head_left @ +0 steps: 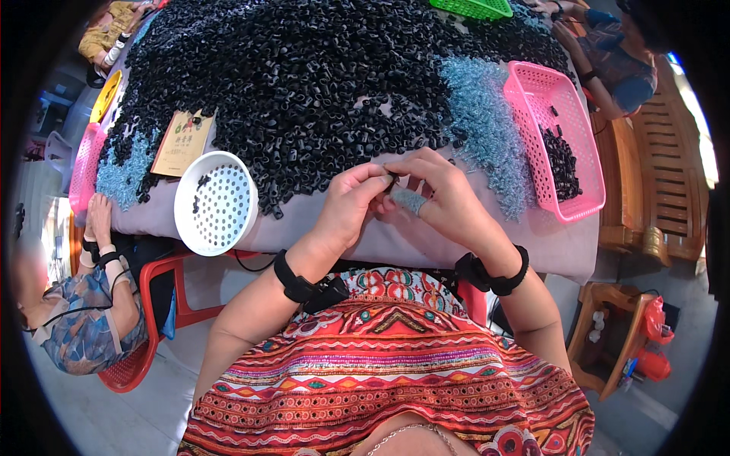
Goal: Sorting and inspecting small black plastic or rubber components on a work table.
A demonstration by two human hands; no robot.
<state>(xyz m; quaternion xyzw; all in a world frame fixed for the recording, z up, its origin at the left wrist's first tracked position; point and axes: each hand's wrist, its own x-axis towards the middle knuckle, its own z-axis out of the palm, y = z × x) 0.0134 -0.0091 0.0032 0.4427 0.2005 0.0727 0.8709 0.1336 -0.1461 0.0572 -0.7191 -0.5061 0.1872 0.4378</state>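
My left hand (351, 204) and my right hand (450, 196) meet over the near edge of the table. Both are closed, with fingertips pinched around a small black plastic piece (391, 182) that my fingers mostly cover. A grey finger cover (408, 201) wraps my right thumb. Just beyond my hands spreads a large heap of similar black plastic pieces (319, 99). To the right of it lies a pile of small clear bluish pieces (483, 114).
A white colander (207, 242) with a few black pieces stands left, near a yellowish booklet (181, 144). The pink basket (593, 199) at right holds black pieces. A green basket (475, 9) sits far back. Other people sit around the table; a red chair (163, 277) is at left.
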